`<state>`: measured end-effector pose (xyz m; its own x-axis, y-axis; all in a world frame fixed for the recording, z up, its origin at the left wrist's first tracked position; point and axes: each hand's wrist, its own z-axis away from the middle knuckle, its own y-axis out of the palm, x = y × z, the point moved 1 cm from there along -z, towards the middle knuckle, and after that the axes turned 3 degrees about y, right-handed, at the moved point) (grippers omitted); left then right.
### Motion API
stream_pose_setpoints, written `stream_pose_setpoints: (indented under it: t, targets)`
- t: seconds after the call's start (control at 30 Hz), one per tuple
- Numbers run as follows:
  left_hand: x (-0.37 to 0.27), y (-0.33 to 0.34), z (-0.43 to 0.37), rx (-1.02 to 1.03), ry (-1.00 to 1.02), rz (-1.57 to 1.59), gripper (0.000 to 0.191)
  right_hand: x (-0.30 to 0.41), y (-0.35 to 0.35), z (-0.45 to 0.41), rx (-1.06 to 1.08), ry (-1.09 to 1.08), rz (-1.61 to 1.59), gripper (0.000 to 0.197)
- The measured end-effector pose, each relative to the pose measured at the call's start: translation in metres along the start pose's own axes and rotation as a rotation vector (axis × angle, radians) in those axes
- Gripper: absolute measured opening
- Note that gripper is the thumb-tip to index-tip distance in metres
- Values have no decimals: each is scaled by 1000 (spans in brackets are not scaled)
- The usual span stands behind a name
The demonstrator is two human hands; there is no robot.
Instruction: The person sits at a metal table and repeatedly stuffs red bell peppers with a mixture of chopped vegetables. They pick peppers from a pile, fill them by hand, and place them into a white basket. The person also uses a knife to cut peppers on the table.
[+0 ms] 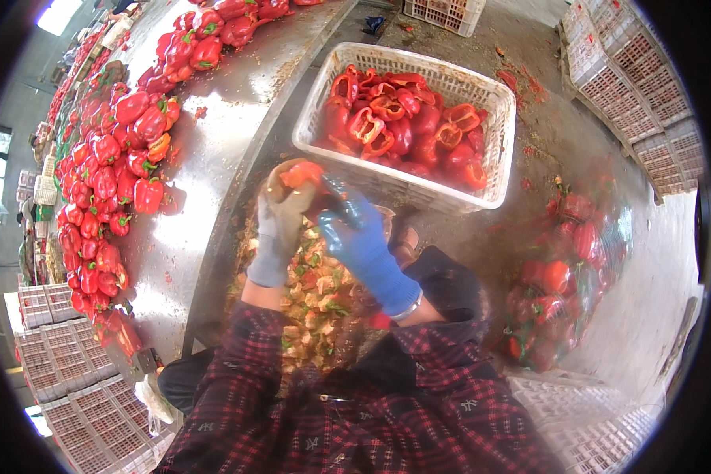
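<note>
My left hand, in a grey-white glove, grips a red bell pepper above the floor in front of me. Close beside it is my right hand, in a blue glove with a darker coated palm. Its fingers are bent towards the pepper's right side; blur hides whether they hold anything. Beneath both hands lies a heap of pepper cores and stems. Just beyond them stands a white plastic crate holding cut, hollow red peppers.
Whole red peppers are piled on a metal table at my left. To the right sits a mesh bag of peppers. Stacked crates rise at the far right, and more crates stand at lower left.
</note>
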<state>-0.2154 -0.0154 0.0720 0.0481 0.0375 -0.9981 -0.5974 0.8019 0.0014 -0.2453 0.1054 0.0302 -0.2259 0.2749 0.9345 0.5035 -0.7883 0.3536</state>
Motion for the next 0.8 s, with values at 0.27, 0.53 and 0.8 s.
stream_pose_setpoints:
  t: [0.27, 0.53, 0.8]
  targets:
    - [-8, 22, 5, 62, -59, 178, 28, 22, -10, 0, -110, -321, 733, 50]
    - [39, 19, -62, 173, 415, -378, 24, 45, -3, 14, -102, -437, 361, 40]
    - [152, 85, -154, 418, 96, -1039, 28, 54, -8, 24, -32, -239, 82, 46]
